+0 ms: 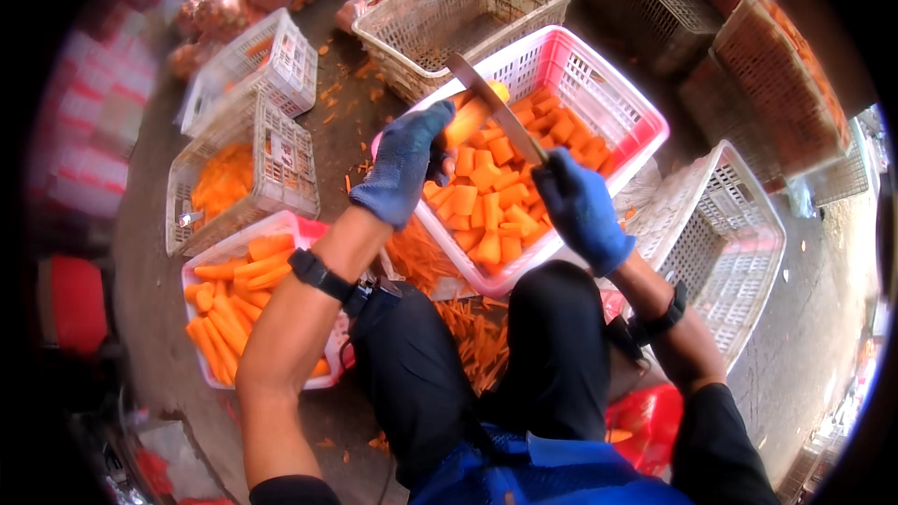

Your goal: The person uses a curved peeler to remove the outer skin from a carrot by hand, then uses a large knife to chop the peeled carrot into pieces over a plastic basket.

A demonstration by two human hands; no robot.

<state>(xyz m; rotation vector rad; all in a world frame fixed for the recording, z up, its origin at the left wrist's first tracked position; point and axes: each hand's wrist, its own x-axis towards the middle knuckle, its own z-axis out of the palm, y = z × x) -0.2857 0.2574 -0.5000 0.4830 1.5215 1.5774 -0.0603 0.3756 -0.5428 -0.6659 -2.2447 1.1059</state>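
Observation:
My left hand [409,158], in a blue knit glove, grips peeled carrots [468,120] above a pink-and-white plastic crate [635,128]. How many carrots it holds is partly hidden by the fingers. In my right hand [579,207], also gloved in blue, is the handle of a long-bladed knife [501,112]. The blade slants up and to the left, across the carrots near their far ends; whether it touches them I cannot tell. Cut carrot chunks [484,207] fill much of the crate below, which stands just beyond my knees.
Whole peeled carrots [228,315] lie in a pink crate [200,372] at left. Carrot peelings [473,337] cover the floor between my legs. Other plastic crates stand around: a beige one [393,49] ahead, a white one [754,238] at right, one holding peelings [221,179] at left.

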